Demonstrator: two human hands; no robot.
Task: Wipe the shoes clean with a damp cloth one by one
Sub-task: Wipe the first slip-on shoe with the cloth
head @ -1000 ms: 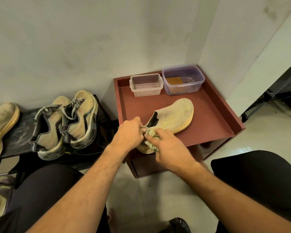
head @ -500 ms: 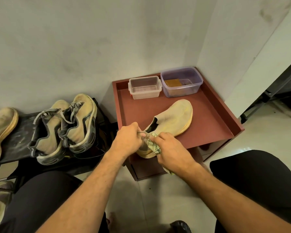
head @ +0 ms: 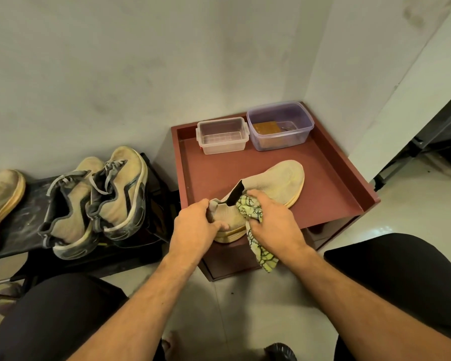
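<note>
A beige slip-on shoe [head: 276, 183] lies on the red-brown tray table [head: 331, 194], toe pointing to the far right, heel over the near edge. My left hand [head: 195, 227] grips the heel. My right hand [head: 274, 220] holds a yellow-green patterned cloth [head: 255, 230] against the shoe's side by the opening; a tail of the cloth hangs down below the hand.
A pair of dirty laced sneakers [head: 97, 204] stands on a black rack [head: 24, 217] to the left, with another beige shoe [head: 0, 204] at the far left. A clear box [head: 221, 135] and a purple-tinted box [head: 280, 126] sit at the table's back. Walls close in behind.
My right hand has shifted from the heel up along the shoe's side with the cloth, which now hangs loose below it. My left hand keeps its grip on the heel.
</note>
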